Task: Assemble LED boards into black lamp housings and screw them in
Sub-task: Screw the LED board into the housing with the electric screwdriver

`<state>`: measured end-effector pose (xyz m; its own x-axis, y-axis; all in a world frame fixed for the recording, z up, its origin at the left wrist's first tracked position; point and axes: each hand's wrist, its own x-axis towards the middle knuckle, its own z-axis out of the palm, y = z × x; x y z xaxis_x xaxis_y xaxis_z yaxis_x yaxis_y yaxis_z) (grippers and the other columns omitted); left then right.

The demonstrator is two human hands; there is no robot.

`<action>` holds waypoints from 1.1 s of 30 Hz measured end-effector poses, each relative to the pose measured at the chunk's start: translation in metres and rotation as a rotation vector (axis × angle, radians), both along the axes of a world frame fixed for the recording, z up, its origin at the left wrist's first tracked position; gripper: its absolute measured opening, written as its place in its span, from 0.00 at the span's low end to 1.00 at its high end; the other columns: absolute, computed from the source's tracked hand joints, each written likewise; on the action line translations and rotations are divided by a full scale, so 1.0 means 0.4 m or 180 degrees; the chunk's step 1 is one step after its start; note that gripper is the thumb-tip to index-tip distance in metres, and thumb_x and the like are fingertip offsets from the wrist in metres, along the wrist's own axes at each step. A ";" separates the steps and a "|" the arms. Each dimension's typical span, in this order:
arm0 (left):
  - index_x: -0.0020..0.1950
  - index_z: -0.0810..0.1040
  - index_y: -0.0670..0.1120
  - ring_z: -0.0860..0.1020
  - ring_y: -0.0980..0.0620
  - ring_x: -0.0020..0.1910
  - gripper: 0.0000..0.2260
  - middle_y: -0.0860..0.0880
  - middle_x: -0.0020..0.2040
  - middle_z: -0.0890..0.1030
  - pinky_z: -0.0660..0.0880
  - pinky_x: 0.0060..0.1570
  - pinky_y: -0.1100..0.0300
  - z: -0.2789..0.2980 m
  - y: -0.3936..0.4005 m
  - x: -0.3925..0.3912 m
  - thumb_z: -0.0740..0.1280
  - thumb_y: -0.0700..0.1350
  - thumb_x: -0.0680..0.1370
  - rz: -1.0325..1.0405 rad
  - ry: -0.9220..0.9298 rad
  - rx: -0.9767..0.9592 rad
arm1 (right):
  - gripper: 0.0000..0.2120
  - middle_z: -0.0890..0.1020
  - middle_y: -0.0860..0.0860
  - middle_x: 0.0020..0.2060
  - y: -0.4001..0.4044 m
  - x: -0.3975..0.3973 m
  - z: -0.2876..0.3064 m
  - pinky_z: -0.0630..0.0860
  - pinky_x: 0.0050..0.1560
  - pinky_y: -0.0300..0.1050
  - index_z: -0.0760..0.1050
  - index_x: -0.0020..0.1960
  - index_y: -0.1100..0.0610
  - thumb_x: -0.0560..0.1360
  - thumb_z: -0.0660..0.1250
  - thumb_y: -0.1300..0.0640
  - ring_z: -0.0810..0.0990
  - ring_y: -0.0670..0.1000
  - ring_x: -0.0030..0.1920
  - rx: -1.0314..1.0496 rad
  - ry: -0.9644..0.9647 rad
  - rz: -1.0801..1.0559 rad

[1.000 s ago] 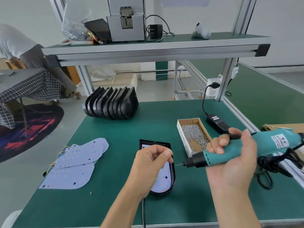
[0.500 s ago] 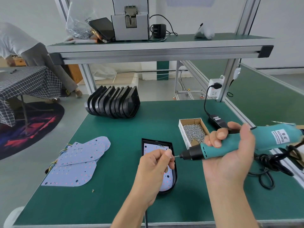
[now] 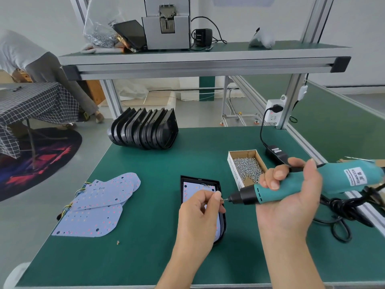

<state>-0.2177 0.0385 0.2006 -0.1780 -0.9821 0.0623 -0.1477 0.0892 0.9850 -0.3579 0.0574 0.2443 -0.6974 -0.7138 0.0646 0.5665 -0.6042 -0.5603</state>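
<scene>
My right hand (image 3: 291, 197) grips the teal rubbery electric screwdriver (image 3: 308, 184); my left hand (image 3: 200, 209) pinches something tiny at its bit. Beneath lies the glossy black lamp housing (image 3: 221, 230) holding a pale LED board (image 3: 189, 189); a cardboard screw box (image 3: 245, 167) sits just beyond.

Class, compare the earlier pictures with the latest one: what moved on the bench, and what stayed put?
The left hand and the teal screwdriver closed together: the bit tip, a gap away before, now meets the left fingertips above the black housing. The right hand kept its grip on the driver. The housing, loose LED boards, screw box and housing stack stayed put.
</scene>
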 end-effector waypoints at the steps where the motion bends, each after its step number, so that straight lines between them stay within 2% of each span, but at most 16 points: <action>1: 0.38 0.80 0.54 0.65 0.58 0.26 0.15 0.58 0.37 0.84 0.67 0.31 0.71 -0.003 -0.003 0.003 0.65 0.50 0.84 0.0011 -0.0081 -0.0035 | 0.11 0.72 0.50 0.33 -0.002 -0.002 -0.002 0.67 0.38 0.45 0.77 0.45 0.50 0.82 0.64 0.46 0.67 0.51 0.31 0.0023 0.0036 -0.0012; 5: 0.42 0.81 0.59 0.71 0.61 0.30 0.13 0.60 0.42 0.85 0.69 0.38 0.71 -0.009 -0.015 0.017 0.63 0.51 0.85 0.0061 -0.0270 -0.0179 | 0.12 0.74 0.47 0.35 -0.002 0.000 -0.026 0.74 0.40 0.43 0.77 0.44 0.47 0.83 0.64 0.43 0.72 0.49 0.34 0.0169 0.0329 0.0052; 8: 0.46 0.83 0.63 0.75 0.64 0.35 0.14 0.61 0.46 0.85 0.70 0.39 0.70 -0.013 -0.020 0.024 0.60 0.53 0.86 0.0148 -0.0339 -0.0162 | 0.12 0.73 0.47 0.31 -0.021 0.015 -0.012 0.70 0.34 0.41 0.76 0.43 0.50 0.83 0.63 0.46 0.68 0.48 0.29 -0.0053 0.0046 -0.0047; 9: 0.48 0.84 0.63 0.76 0.65 0.38 0.15 0.62 0.49 0.85 0.71 0.42 0.69 -0.014 -0.023 0.026 0.59 0.57 0.85 0.0251 -0.0354 -0.0178 | 0.12 0.72 0.47 0.30 -0.027 0.018 -0.010 0.69 0.34 0.40 0.76 0.43 0.50 0.82 0.63 0.47 0.67 0.48 0.28 -0.0103 -0.0025 -0.0061; 11: 0.50 0.82 0.63 0.78 0.67 0.52 0.17 0.64 0.54 0.83 0.71 0.52 0.70 -0.016 -0.030 0.035 0.54 0.64 0.83 0.0516 -0.0351 -0.0338 | 0.11 0.72 0.47 0.30 -0.043 0.017 -0.014 0.68 0.33 0.41 0.76 0.44 0.51 0.82 0.64 0.47 0.66 0.49 0.29 -0.0106 -0.0060 -0.0080; 13: 0.50 0.79 0.62 0.74 0.68 0.59 0.17 0.66 0.53 0.81 0.68 0.55 0.73 -0.020 -0.043 0.052 0.53 0.65 0.84 0.0821 -0.0480 -0.0637 | 0.10 0.72 0.48 0.31 -0.054 0.007 -0.024 0.68 0.33 0.42 0.75 0.44 0.51 0.81 0.65 0.47 0.66 0.49 0.29 -0.0059 -0.0044 -0.0148; 14: 0.50 0.78 0.60 0.72 0.67 0.59 0.16 0.64 0.51 0.80 0.67 0.56 0.72 -0.024 -0.054 0.062 0.54 0.64 0.83 0.0978 -0.0616 -0.0736 | 0.10 0.72 0.48 0.31 -0.061 0.002 -0.026 0.68 0.34 0.42 0.75 0.45 0.52 0.82 0.65 0.48 0.66 0.49 0.29 -0.0013 -0.0014 -0.0199; 16: 0.58 0.78 0.55 0.69 0.61 0.59 0.15 0.62 0.52 0.79 0.67 0.61 0.64 -0.036 -0.080 0.085 0.59 0.62 0.81 0.1185 -0.1030 -0.0654 | 0.10 0.72 0.49 0.30 -0.079 -0.008 -0.032 0.68 0.33 0.41 0.75 0.45 0.53 0.82 0.65 0.49 0.67 0.50 0.29 0.0078 0.0029 -0.0335; 19: 0.69 0.73 0.48 0.69 0.52 0.59 0.25 0.56 0.51 0.80 0.68 0.61 0.55 -0.053 -0.111 0.106 0.64 0.63 0.79 0.0971 -0.1743 -0.0049 | 0.09 0.73 0.50 0.30 -0.111 -0.016 -0.043 0.68 0.33 0.41 0.75 0.44 0.54 0.81 0.67 0.51 0.68 0.50 0.28 0.0259 0.0055 -0.0475; 21: 0.67 0.72 0.46 0.73 0.48 0.59 0.27 0.51 0.50 0.82 0.72 0.59 0.52 -0.058 -0.121 0.101 0.65 0.64 0.78 0.0628 -0.2038 0.0298 | 0.09 0.74 0.51 0.30 -0.134 -0.019 -0.055 0.68 0.31 0.41 0.75 0.44 0.55 0.81 0.68 0.52 0.68 0.51 0.28 0.0418 0.0080 -0.0546; 24: 0.54 0.71 0.44 0.77 0.44 0.53 0.20 0.48 0.47 0.79 0.77 0.53 0.50 -0.064 -0.129 0.090 0.67 0.60 0.77 0.0368 -0.2230 0.0495 | 0.09 0.75 0.53 0.30 -0.164 -0.018 -0.080 0.68 0.32 0.42 0.77 0.43 0.55 0.79 0.70 0.52 0.69 0.52 0.28 0.0584 0.0184 -0.0588; 26: 0.50 0.70 0.44 0.77 0.44 0.48 0.17 0.48 0.45 0.77 0.77 0.49 0.51 -0.067 -0.136 0.088 0.68 0.57 0.78 0.0322 -0.2238 0.0506 | 0.09 0.75 0.54 0.31 -0.179 -0.018 -0.098 0.69 0.32 0.43 0.77 0.43 0.55 0.78 0.70 0.52 0.69 0.52 0.28 0.0630 0.0292 -0.0596; 28: 0.50 0.69 0.44 0.77 0.45 0.47 0.16 0.49 0.45 0.76 0.77 0.48 0.52 -0.067 -0.140 0.089 0.68 0.55 0.79 0.0271 -0.2213 0.0526 | 0.09 0.76 0.53 0.30 -0.191 -0.018 -0.111 0.69 0.32 0.44 0.77 0.42 0.54 0.78 0.71 0.52 0.70 0.52 0.27 0.0672 0.0340 -0.0584; 33: 0.55 0.69 0.44 0.78 0.44 0.50 0.16 0.51 0.46 0.76 0.77 0.56 0.48 -0.070 -0.141 0.086 0.68 0.56 0.80 0.0214 -0.2102 0.0556 | 0.09 0.77 0.53 0.30 -0.206 -0.014 -0.125 0.69 0.31 0.43 0.77 0.41 0.52 0.73 0.74 0.50 0.70 0.52 0.26 0.0695 0.0331 -0.0559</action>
